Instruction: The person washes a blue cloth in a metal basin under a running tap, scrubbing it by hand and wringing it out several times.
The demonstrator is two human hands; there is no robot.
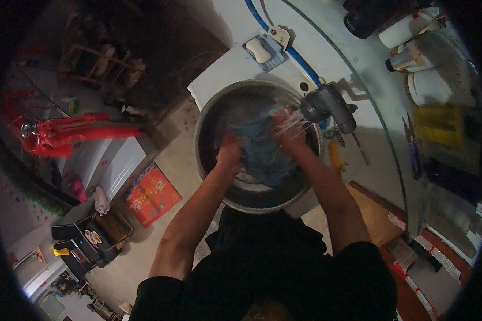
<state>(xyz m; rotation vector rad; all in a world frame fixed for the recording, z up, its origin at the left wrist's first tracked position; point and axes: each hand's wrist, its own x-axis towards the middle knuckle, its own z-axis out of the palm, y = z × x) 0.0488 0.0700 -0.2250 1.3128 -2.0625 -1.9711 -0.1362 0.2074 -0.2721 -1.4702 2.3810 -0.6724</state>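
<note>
A round metal basin stands in front of me on a white sink surface. Inside it lies a wet blue-grey cloth. At the cloth's left edge is my left hand, its fingers curled and partly blurred; whether it grips the fabric is unclear. My right hand touches the upper right part of the cloth, under water spraying from a dark grey faucet head. Its fingertips are hidden by spray and blur. Some light material or liquid shows beneath the cloth near the basin's bottom.
A bar of white soap rests in a blue soap dish behind the basin. A blue hose runs to the faucet. Bottles stand on a glass shelf at right. A red patterned mat lies on the floor at left.
</note>
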